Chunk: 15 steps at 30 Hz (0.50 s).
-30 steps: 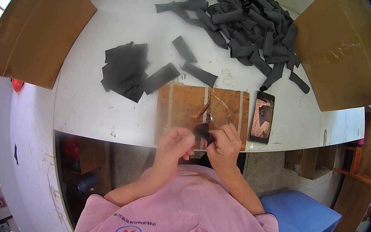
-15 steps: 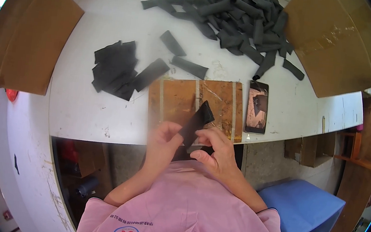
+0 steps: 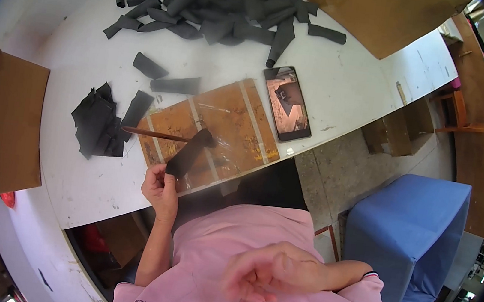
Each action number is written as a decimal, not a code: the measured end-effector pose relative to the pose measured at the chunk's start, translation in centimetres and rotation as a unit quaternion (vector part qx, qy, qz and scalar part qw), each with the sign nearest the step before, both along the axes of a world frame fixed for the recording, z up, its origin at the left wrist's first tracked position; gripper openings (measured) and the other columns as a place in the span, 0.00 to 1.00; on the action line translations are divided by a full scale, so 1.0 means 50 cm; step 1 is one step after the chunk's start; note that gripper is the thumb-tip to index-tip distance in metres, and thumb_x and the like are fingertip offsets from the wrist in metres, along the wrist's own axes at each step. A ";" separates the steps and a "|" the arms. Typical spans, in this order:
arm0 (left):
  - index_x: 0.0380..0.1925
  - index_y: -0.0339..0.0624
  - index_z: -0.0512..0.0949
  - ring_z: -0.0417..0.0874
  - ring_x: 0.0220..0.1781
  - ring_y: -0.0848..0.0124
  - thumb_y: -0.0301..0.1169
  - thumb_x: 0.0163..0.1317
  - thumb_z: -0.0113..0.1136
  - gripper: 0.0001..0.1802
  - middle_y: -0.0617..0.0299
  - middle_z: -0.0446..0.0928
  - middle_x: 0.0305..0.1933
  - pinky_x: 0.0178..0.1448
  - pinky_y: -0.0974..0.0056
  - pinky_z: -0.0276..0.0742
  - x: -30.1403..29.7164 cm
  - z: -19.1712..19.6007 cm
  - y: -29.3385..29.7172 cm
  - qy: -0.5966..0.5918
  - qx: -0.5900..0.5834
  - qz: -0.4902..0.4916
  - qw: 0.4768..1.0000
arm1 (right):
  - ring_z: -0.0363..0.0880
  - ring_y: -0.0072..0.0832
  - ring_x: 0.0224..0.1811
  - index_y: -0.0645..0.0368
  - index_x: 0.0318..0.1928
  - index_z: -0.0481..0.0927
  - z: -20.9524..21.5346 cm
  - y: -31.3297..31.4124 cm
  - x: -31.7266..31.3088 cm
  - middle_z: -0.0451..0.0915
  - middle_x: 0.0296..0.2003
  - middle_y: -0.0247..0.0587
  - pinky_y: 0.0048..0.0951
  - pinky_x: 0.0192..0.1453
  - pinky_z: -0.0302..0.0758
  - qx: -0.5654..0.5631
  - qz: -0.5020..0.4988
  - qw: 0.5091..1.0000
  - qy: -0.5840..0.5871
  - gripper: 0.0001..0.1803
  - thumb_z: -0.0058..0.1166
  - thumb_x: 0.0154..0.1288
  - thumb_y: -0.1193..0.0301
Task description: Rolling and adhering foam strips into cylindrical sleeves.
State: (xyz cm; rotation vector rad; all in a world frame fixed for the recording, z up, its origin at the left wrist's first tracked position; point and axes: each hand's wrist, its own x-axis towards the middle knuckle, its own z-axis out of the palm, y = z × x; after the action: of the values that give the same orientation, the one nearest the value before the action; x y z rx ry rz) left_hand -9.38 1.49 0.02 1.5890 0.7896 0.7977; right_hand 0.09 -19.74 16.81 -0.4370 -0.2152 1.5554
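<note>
My left hand (image 3: 161, 189) is closed on the lower end of a flat black fabric strip (image 3: 189, 155), gripping it between thumb and fingers. The strip slants up and right over a worn brown board (image 3: 234, 123) with pale tape bands. A thin brown stick (image 3: 153, 134) reaches from the board's left side to the strip; whether it goes inside or behind the strip I cannot tell. My right hand (image 3: 275, 273), blurred, is over my pink shirt, away from the board. Its fingers are loosely bent and apart, with nothing visible in them.
Left of the board lie a stack of flat black pieces (image 3: 99, 124) and several loose strips (image 3: 174, 85). Beyond is a large heap of dark strips (image 3: 218, 3). A phone (image 3: 287, 103) lies right of the board. Cardboard boxes (image 3: 4, 122) flank the table; a blue-covered bin (image 3: 406, 219) stands right.
My right hand has left the black strip and moved down and right over my shirt. My left hand still holds the strip. The brown stick now shows. The whole view has turned and shifted.
</note>
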 end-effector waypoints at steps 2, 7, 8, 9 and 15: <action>0.30 0.35 0.71 0.68 0.25 0.83 0.22 0.55 0.52 0.03 0.68 0.70 0.25 0.30 0.79 0.64 0.002 -0.009 -0.002 0.007 0.040 -0.005 0.999 | 0.65 0.18 0.22 0.72 0.43 0.68 0.019 -0.009 -0.005 0.72 0.32 0.42 0.16 0.23 0.62 0.026 -0.005 1.000 0.002 0.34 0.32 0.62 0.47; 0.29 0.35 0.71 0.69 0.24 0.82 0.24 0.55 0.54 0.04 0.68 0.71 0.23 0.29 0.78 0.65 0.009 -0.004 -0.006 0.054 0.112 0.009 0.992 | 0.71 0.29 0.43 0.70 0.44 0.68 0.033 -0.054 -0.013 0.72 0.41 0.47 0.27 0.48 0.67 0.034 -0.032 0.998 0.031 0.27 0.41 0.62 0.54; 0.29 0.35 0.71 0.69 0.24 0.82 0.24 0.55 0.54 0.04 0.68 0.71 0.23 0.29 0.78 0.65 0.008 -0.008 -0.005 0.059 0.128 0.010 0.990 | 0.71 0.30 0.44 0.69 0.46 0.68 0.015 -0.063 -0.030 0.71 0.43 0.49 0.28 0.50 0.67 0.060 -0.061 0.995 0.060 0.28 0.42 0.61 0.53; 0.30 0.35 0.71 0.69 0.24 0.81 0.23 0.54 0.54 0.04 0.67 0.71 0.24 0.29 0.78 0.65 0.005 -0.014 -0.002 0.052 0.122 0.012 0.991 | 0.71 0.32 0.45 0.69 0.49 0.67 0.005 -0.069 -0.038 0.71 0.45 0.51 0.30 0.51 0.66 0.086 -0.090 0.988 0.088 0.29 0.43 0.60 0.53; 0.31 0.34 0.71 0.69 0.27 0.81 0.21 0.54 0.52 0.05 0.66 0.71 0.27 0.31 0.77 0.65 -0.010 -0.035 0.017 0.048 0.152 0.022 0.987 | 0.63 0.16 0.19 0.68 0.32 0.71 -0.049 -0.129 0.031 0.71 0.27 0.39 0.16 0.22 0.60 -0.179 -0.163 0.968 -0.060 0.18 0.43 0.63 0.62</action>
State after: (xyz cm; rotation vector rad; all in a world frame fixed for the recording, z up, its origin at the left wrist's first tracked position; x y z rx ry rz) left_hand -9.90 2.32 -1.75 1.8991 0.8022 0.9111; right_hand 1.63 -26.21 14.34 -0.8092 0.0484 1.2431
